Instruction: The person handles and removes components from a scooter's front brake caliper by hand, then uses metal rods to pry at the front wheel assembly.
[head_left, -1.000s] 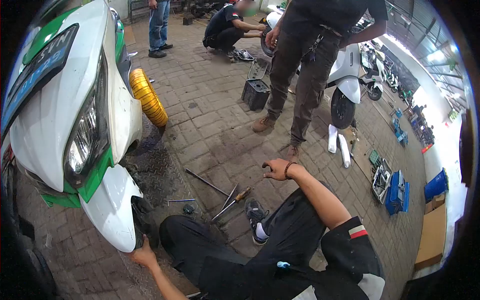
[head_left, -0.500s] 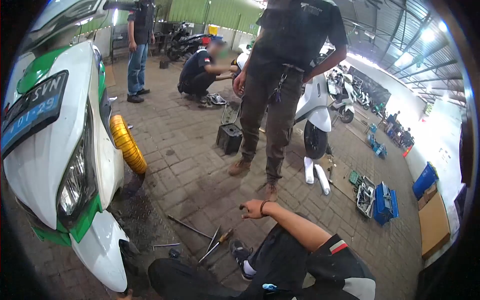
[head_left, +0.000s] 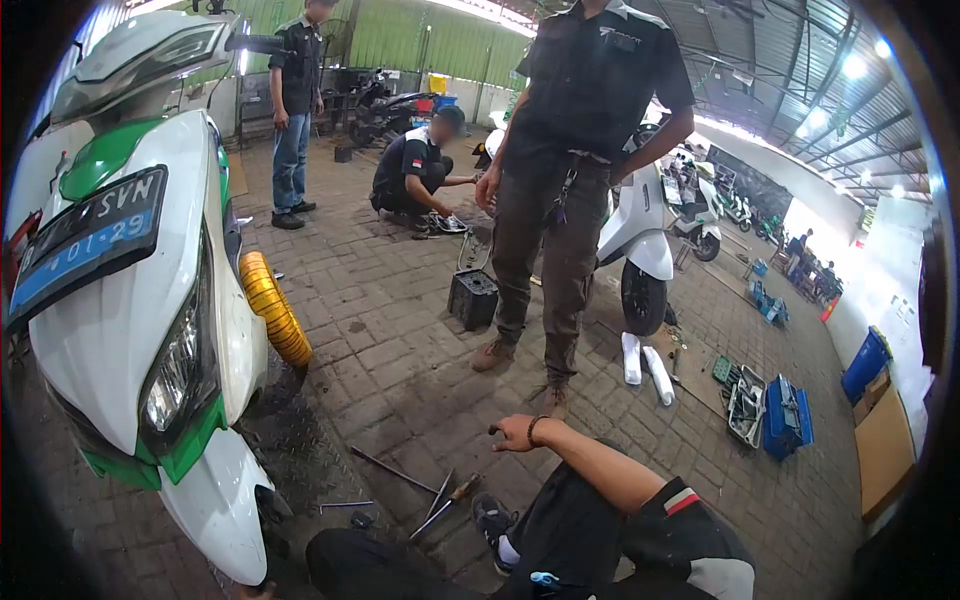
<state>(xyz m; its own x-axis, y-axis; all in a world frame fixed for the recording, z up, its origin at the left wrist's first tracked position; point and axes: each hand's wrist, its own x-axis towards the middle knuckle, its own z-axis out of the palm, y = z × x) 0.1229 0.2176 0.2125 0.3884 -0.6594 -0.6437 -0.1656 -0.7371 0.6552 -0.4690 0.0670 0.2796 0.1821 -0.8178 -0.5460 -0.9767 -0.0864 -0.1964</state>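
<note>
My right hand (head_left: pixel 517 433) hangs over my raised knee, wearing a dark bracelet, its fingers loosely stretched out and holding nothing. Of my left hand (head_left: pixel 257 592) only a sliver shows at the bottom edge, by the lower tip of the white front fender (head_left: pixel 215 505) of a white and green scooter (head_left: pixel 120 330); its fingers are hidden. On the paving between my legs and the scooter lie a long dark metal bar (head_left: pixel 395 468), a screwdriver with a worn brownish handle (head_left: pixel 464 488), a thin metal rod (head_left: pixel 346 505) and a small dark lump (head_left: pixel 361 520).
A yellow-wrapped tyre (head_left: pixel 275 310) stands beside the scooter. Directly ahead a person (head_left: pixel 575 190) stands; another crouches (head_left: pixel 410 170) and a third stands (head_left: pixel 293 120) farther back. A black box (head_left: pixel 473 298), white wrapped rolls (head_left: pixel 658 375) and a blue toolbox (head_left: pixel 787 418) sit on the paving.
The view has shifted slightly, so the scene sits a little farther right and lower. The crouching person's arm now reaches down to the floor. My right hand keeps its pose over the knee.
</note>
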